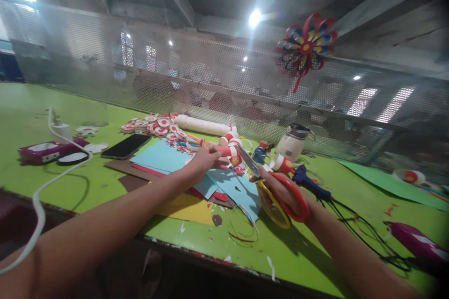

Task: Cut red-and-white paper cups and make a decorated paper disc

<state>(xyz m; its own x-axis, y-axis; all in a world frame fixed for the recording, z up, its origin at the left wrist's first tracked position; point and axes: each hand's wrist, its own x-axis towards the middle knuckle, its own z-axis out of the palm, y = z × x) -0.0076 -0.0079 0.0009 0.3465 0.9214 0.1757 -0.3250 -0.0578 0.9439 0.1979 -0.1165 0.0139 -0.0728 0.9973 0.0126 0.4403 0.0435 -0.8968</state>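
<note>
My left hand is closed on a red-and-white paper cup above the blue paper sheets, its fingers pinching the side nearest me. My right hand grips a large pair of scissors with one red and one yellow handle. The blades point up and away, and their tips reach the cup's right side. Whether they touch it I cannot tell. Another red-and-white paper cup lies just beyond my right hand, beside a dark blue glue gun.
Light blue sheets lie over brown, red and yellow paper. Behind are a pile of round red-and-white pieces, a white roll and a pale jug. A phone, power strips and cables flank the work. A paper flower hangs above.
</note>
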